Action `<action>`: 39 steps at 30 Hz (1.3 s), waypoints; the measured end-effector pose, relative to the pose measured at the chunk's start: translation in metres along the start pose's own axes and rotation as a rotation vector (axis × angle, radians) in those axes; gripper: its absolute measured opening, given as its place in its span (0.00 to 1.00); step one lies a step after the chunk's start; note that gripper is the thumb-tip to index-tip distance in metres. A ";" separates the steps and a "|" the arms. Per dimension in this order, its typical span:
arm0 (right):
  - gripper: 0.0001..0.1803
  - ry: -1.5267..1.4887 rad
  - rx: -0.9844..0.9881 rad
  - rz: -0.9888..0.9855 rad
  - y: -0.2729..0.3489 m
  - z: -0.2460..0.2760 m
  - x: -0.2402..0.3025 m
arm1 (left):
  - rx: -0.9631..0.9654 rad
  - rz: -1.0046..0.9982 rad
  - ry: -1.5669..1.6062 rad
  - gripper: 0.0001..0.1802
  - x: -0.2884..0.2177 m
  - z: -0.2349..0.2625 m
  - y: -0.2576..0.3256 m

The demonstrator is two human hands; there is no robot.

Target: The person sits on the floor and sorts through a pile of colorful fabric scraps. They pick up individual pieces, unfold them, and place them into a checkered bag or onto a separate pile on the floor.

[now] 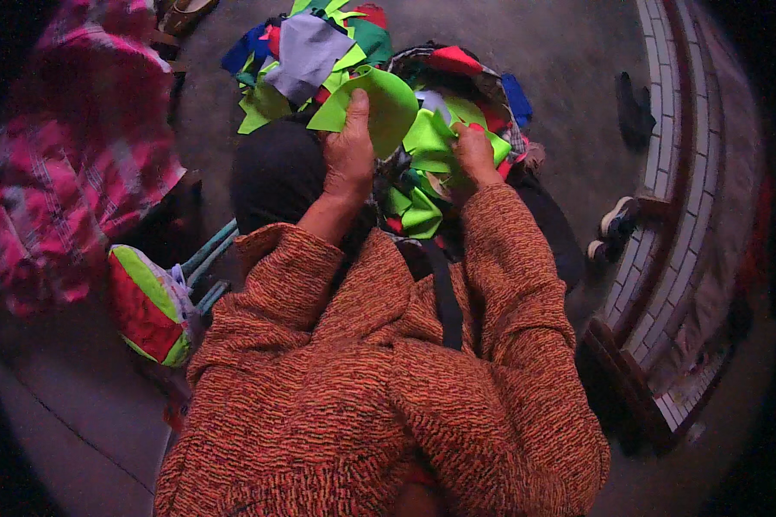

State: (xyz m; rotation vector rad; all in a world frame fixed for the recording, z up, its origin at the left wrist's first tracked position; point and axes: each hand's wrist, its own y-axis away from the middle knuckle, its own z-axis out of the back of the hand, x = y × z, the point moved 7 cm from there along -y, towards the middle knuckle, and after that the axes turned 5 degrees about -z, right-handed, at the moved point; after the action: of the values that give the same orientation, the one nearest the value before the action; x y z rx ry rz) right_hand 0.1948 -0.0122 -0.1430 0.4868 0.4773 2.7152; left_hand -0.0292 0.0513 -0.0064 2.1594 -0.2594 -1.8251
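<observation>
My left hand [348,151] grips a bright green felt piece [379,102], thumb on top, held up over my lap. My right hand [475,153] pinches the edge of a lime green fabric piece [431,138] lying on a heap of green scraps [418,207] in my lap. Both arms wear an orange knitted sweater. Beyond the hands lies a pile of cloth cut-offs [310,52] in green, lilac, blue and red on the floor.
A red and green stuffed cushion [151,306] lies at my left beside teal bars. A person in pink plaid clothing [69,155] sits at the left. White tiled steps [664,215] curve along the right, with shoes [616,226] on the concrete floor.
</observation>
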 end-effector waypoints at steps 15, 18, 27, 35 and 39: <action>0.21 0.229 -0.267 0.130 0.028 0.044 -0.043 | -0.024 -0.101 0.025 0.15 0.002 0.002 -0.005; 0.23 0.229 0.182 -0.068 0.024 0.014 -0.053 | -0.049 -0.022 0.052 0.16 0.007 0.004 -0.003; 0.19 -0.353 -0.048 -0.019 0.048 0.075 -0.039 | -0.024 -0.060 0.053 0.15 0.016 0.003 -0.008; 0.16 -1.039 -0.218 0.075 0.093 0.145 -0.004 | 0.273 0.167 0.214 0.15 0.018 -0.018 0.008; 0.14 -1.201 -0.392 0.128 0.120 0.174 0.044 | 0.364 0.314 0.262 0.14 0.042 -0.024 0.013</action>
State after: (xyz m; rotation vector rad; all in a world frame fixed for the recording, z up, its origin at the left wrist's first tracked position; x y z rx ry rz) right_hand 0.1906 -0.0555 0.0687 1.8197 -0.4056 1.9913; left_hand 0.0022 0.0284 -0.0375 2.3932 -0.8712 -1.3879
